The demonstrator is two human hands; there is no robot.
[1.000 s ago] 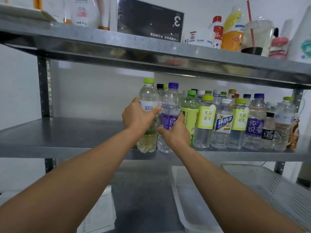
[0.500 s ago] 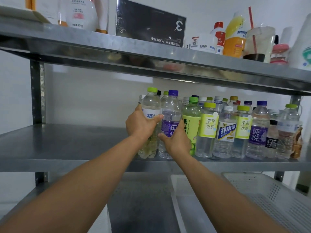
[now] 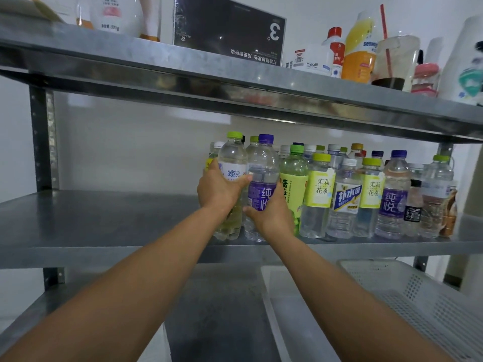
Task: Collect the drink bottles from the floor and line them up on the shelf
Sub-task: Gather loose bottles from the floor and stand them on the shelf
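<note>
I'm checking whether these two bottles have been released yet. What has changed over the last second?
Nothing was let go. The left hand grips the lime-capped bottle as before, the right hand the purple-labelled bottle. Both stand at the left end of the row on the shelf, where they were. Only the camera's view shifted slightly.

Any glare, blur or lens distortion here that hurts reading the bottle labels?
Head view: the wide lens skews the upper shelf, and its front lip carries smeared reflections; head view, centre: labels on the green-cap bottle and purple-label bottle read sharp, without glare.
</note>
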